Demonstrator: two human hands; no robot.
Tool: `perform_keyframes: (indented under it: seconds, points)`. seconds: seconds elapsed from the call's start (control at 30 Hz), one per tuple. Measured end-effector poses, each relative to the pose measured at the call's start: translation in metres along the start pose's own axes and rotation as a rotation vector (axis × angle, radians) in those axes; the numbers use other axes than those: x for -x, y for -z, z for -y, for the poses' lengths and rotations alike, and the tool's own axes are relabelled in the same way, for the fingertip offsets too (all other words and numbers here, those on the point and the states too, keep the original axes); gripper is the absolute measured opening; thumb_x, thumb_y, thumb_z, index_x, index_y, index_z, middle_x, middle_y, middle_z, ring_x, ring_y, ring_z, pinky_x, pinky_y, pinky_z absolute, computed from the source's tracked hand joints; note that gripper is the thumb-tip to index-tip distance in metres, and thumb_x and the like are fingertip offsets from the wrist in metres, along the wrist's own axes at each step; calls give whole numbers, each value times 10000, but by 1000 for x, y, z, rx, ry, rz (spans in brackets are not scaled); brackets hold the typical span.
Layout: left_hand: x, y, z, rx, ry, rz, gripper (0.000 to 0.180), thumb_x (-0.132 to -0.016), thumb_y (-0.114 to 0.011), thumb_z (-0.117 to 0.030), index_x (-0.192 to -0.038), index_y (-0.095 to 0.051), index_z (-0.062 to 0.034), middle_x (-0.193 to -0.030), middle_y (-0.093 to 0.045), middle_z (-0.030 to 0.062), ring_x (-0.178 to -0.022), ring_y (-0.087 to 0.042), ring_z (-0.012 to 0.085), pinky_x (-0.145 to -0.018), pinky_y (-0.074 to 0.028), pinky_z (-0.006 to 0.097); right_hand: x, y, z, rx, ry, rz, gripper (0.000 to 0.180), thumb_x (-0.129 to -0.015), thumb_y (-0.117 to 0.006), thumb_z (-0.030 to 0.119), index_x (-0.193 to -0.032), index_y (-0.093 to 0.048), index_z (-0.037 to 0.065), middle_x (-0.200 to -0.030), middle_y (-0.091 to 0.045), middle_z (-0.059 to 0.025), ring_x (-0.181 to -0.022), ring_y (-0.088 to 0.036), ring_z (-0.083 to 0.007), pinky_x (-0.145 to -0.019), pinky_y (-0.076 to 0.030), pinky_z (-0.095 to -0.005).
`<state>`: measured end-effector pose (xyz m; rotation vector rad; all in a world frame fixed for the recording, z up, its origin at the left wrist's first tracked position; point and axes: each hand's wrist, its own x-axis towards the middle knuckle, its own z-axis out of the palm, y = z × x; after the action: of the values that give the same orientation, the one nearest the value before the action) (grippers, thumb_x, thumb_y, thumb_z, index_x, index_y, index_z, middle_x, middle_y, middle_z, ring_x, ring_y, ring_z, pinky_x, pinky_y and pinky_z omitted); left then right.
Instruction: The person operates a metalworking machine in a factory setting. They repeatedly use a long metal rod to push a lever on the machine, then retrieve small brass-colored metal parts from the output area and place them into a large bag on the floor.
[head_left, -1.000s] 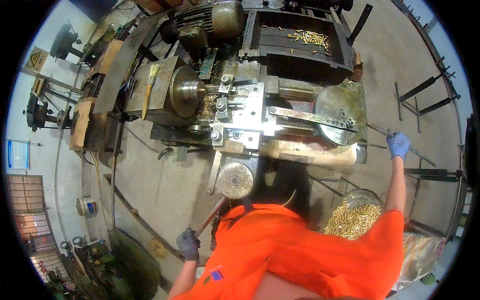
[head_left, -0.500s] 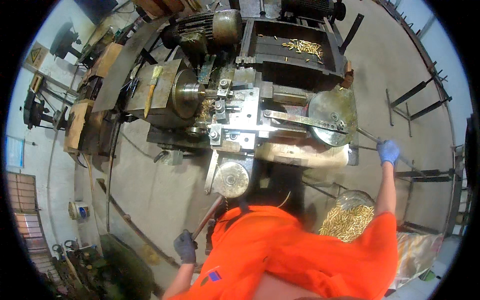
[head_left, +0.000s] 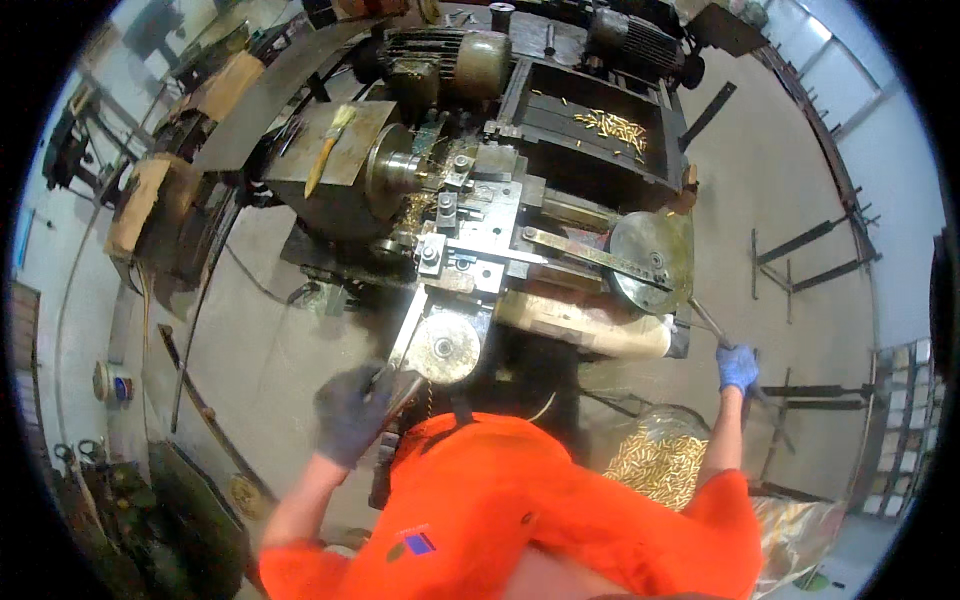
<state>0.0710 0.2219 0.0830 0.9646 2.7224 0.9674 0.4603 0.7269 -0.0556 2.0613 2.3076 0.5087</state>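
Note:
I stand at a grey metal lathe (head_left: 470, 210), wearing an orange top. My left hand (head_left: 350, 410), in a dark glove, is closed round a lever handle (head_left: 400, 392) just below the small round handwheel (head_left: 443, 347) at the machine's front. My right hand (head_left: 737, 366), in a blue glove, grips the end of a long metal lever (head_left: 708, 322) that runs out from the large round turret disc (head_left: 652, 262) on the right side. The chuck (head_left: 392, 172) sits at the left of the bed with brass chips around it.
A clear bag of small brass parts (head_left: 660, 465) stands on the floor by my right leg. A tray (head_left: 600, 135) behind the bed holds more brass pieces. A brush (head_left: 328, 148) lies on the headstock. Benches and clutter line the left; metal frames stand at right.
My left hand has risen from low at my side to the lever by the small handwheel. My right hand has pulled the long lever down and inward toward me.

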Motion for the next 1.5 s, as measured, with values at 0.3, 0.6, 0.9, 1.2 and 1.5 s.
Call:
perform_keyframes:
  seconds: [0.3, 0.6, 0.9, 1.2, 1.5]
  points:
    - [-42, -41, 14, -395, -328, 161, 172, -814, -529, -221, -773, -554, -55, -628, -590, 145, -624, -586, 310, -843, -429, 427, 29, 26, 8, -83, -30, 91, 482, -727, -560, 493, -806, -696, 38, -812, -634, -230, -772, -637, -392, -699, -502, -441]
    - [-49, -41, 18, -106, -154, 86, 288, -805, -569, -274, -633, -562, -43, -571, -556, 162, -575, -577, 354, -541, -438, 434, 35, 22, 6, -66, -59, 78, 495, -722, -554, 512, -785, -699, 44, -800, -638, -222, -784, -637, -389, -712, -499, -431]
    - [-58, -54, 29, -323, -245, 183, 163, -732, -592, -184, -705, -546, -30, -671, -576, 181, -645, -586, 348, -566, -440, 451, 40, 38, 15, -85, -100, 113, 511, -717, -575, 513, -810, -696, 25, -814, -638, -234, -800, -643, -378, -717, -500, -435]
    - [-43, 33, 139, -598, -122, 115, 181, -767, -544, -226, -794, -617, -63, -744, -616, 179, -720, -601, 353, -632, -458, 474, 43, 19, -12, -183, 61, 78, 383, -742, -575, 464, -822, -701, 112, -814, -649, -170, -765, -634, -359, -691, -497, -418]
    - [27, 41, 93, -242, 274, 497, 376, -774, -605, -413, -933, -675, -80, -764, -646, 156, -751, -629, 330, -675, -485, 413, 55, -49, -163, -8, -213, 233, 397, -725, -578, 424, -831, -693, 59, -829, -658, -183, -787, -647, -356, -678, -504, -428]
